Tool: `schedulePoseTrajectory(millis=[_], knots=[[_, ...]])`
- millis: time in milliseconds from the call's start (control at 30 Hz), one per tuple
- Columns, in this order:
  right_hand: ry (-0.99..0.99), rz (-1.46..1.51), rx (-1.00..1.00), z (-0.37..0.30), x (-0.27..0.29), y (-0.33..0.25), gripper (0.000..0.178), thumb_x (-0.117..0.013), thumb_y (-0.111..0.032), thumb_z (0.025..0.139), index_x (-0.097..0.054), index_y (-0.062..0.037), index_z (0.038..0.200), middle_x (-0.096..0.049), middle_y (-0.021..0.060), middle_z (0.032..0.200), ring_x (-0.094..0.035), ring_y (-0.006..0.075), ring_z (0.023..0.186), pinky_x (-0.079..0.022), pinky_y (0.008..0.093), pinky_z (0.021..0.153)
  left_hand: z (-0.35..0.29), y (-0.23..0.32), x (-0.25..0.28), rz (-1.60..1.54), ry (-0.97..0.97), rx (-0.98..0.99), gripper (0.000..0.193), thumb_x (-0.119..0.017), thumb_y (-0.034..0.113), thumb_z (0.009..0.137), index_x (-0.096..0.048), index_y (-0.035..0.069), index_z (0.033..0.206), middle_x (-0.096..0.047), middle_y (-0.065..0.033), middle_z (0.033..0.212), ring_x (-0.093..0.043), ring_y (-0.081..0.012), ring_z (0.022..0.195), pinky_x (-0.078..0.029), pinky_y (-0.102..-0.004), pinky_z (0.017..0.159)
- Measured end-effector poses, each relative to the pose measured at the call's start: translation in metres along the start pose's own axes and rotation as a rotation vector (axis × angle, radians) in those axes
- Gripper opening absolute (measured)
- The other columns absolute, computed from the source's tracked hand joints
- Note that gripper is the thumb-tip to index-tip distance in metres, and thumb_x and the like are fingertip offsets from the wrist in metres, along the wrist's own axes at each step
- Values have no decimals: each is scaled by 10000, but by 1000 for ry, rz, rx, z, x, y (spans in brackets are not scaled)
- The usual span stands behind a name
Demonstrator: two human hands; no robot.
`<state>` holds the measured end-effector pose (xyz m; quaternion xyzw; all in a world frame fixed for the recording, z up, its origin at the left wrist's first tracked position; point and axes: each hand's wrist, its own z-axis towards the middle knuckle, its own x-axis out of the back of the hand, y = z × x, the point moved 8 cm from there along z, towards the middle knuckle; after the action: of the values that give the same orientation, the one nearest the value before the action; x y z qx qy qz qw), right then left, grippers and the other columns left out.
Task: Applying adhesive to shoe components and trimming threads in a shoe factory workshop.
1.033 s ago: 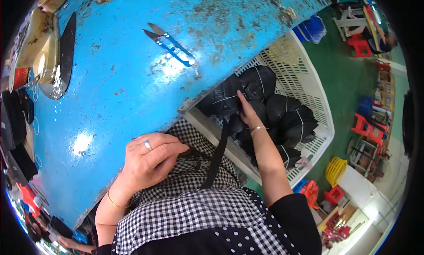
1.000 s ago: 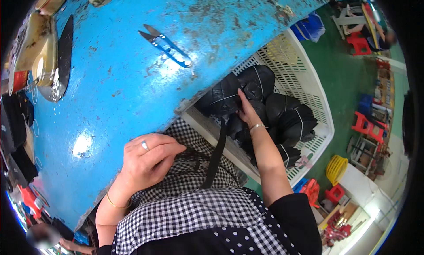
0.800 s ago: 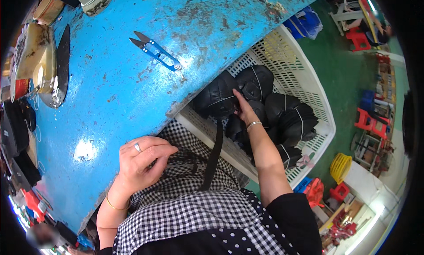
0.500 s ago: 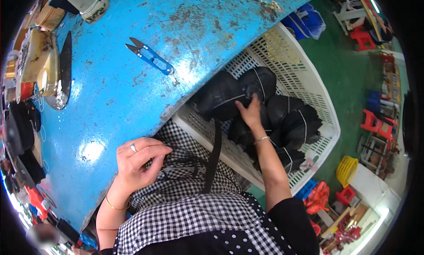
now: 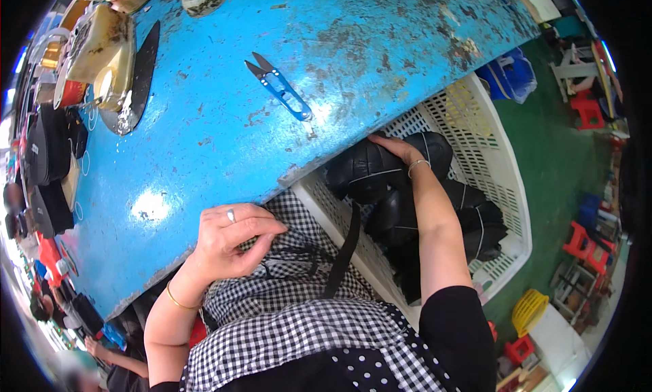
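Note:
At the table's near edge, my left hand [image 5: 238, 239] hovers above my checked apron [image 5: 285, 280]; its fingers are curled together with nothing visible in them. My right hand [image 5: 399, 149] reaches into a white plastic basket [image 5: 499, 140], its fingers wrapped over the far side of a black bundle [image 5: 367, 171] bound with a thin pale band; the fingertips are partly hidden. Several similar black bundles [image 5: 482, 229] lie in the basket around my right forearm. A black strap [image 5: 346, 249] hangs over the basket's near wall. Blue thread snips [image 5: 282, 90] rest on the table.
The blue worn table [image 5: 204, 147] overhangs part of the basket. At the left stand a stained container [image 5: 102, 52], a dark blade-shaped piece [image 5: 139, 79] and black cases [image 5: 51, 147]. Red stools [image 5: 587, 110] and a yellow basket [image 5: 528, 312] stand on the green floor. Another person's arm [image 5: 119, 358] shows lower left.
My right hand has moved from between the bundles to the far side of the bundle nearest the table. The whole view has shifted; my left hand keeps its curled pose.

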<state>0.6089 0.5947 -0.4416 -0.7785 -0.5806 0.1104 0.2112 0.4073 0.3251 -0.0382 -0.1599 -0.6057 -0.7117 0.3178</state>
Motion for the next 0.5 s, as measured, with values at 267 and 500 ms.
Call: schedulePoseTrajectory(millis=[267,500], knots=[[-214,-138,88,-72,-25,-5,1026,-752,-655,743,-468,30,1452,-443,230,1515,-449,350,1383,-340,373,1149,0,-1,0,1,9,11,229,-705,-45,687,-742,91,867,-716,-42,802,-697,-183,669,-539,-286,555],[84,-627,376,-110,-39,0,987,-852,-514,683,-478,-27,1456,-304,200,1612,-250,346,1508,-227,414,1219,0,-1,2,12,-11,4,233,-698,-41,678,-750,95,860,-715,-36,792,-689,-172,644,-538,-278,545]])
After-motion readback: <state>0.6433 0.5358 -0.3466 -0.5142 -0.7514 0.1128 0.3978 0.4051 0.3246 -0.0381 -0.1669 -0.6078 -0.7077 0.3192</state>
